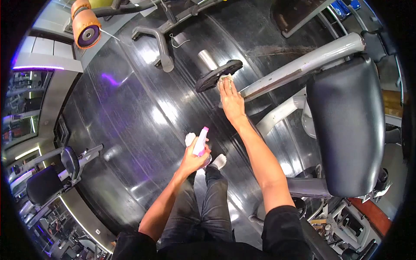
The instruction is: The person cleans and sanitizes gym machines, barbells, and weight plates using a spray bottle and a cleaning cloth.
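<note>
My left hand (195, 157) is wrapped round a white and pink spray bottle (202, 143), held upright above my feet with its pink nozzle end upward. Farther forward, my right hand (232, 100) presses a pale cloth (226, 79) against the edge of a black weight plate (212, 78). The fingers lie stretched over the cloth, which they partly hide. A silver metal sleeve (207, 60) sticks out beyond the plate, and a grey machine arm (299, 67) runs from beside it to the upper right.
A black padded bench (349, 130) stands on the right. Grey machine legs (162, 47) rest on the dark floor (130, 108) ahead, with an orange roller pad (86, 28) at the upper left. Another machine with a black seat (44, 185) is at the lower left.
</note>
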{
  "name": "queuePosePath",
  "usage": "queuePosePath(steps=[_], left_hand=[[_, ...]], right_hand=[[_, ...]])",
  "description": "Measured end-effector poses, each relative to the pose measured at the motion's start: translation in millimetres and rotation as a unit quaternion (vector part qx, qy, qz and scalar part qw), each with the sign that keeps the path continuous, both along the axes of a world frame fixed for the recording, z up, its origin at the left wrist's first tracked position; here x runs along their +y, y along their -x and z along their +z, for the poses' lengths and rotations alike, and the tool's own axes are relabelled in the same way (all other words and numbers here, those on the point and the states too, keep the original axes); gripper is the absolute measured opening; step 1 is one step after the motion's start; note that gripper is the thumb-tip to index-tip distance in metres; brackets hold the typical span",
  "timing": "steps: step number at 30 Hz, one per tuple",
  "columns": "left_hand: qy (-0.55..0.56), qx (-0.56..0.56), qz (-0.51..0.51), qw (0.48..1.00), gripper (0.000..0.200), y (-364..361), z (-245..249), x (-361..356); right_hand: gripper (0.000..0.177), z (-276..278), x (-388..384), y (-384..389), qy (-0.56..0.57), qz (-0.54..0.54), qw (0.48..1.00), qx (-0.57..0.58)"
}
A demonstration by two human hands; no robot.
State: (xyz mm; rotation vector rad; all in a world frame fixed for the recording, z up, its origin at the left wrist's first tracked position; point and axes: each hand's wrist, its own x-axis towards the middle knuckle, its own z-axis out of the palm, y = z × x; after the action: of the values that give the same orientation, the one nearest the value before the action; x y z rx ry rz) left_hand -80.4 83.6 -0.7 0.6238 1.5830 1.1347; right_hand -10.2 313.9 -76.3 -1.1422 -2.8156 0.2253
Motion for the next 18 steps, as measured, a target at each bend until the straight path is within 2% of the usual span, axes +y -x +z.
queuePosePath(steps=[2,4,6,8,12,14,15,16,18], left_hand=[[0.0,0.025,-0.009,1.0,0.034,10,-10,-1],[-0.027,0.001,-0.001,1.0,0.035,17,-12,3],[-0.015,-0.008,0.004,1.0,0.035,20,-13,4],[-0.019,-0.011,0.002,1.0,0.035,21,-15,6],[-0.005,-0.039,-0.001,0.999,0.034,16,-11,10],[-0.012,-0.05,-0.001,0.999,0.034,10,-12,10],[-0.018,-0.048,-0.011,0.999,0.035,10,-14,9],[-0.018,-0.049,-0.011,0.999,0.035,9,-13,9],[-0.015,-0.066,-0.014,0.998,0.035,6,-13,9]], right_hand=[[0.047,6,-4,-18,-0.031,0.014,0.999,-0.008],[0.043,16,-7,-41,0.068,0.016,0.998,-0.005],[0.038,33,-14,-67,0.107,-0.002,0.993,-0.049],[0.034,55,-24,-95,0.178,0.015,0.973,-0.147],[0.031,69,-40,-136,0.153,-0.002,0.985,-0.076],[0.033,76,-40,-148,0.209,-0.004,0.97,-0.121],[0.033,97,-34,-138,0.274,-0.034,0.941,-0.197],[0.033,109,-26,-128,0.274,-0.035,0.941,-0.198],[0.033,120,-12,-106,0.331,-0.044,0.896,-0.293]])
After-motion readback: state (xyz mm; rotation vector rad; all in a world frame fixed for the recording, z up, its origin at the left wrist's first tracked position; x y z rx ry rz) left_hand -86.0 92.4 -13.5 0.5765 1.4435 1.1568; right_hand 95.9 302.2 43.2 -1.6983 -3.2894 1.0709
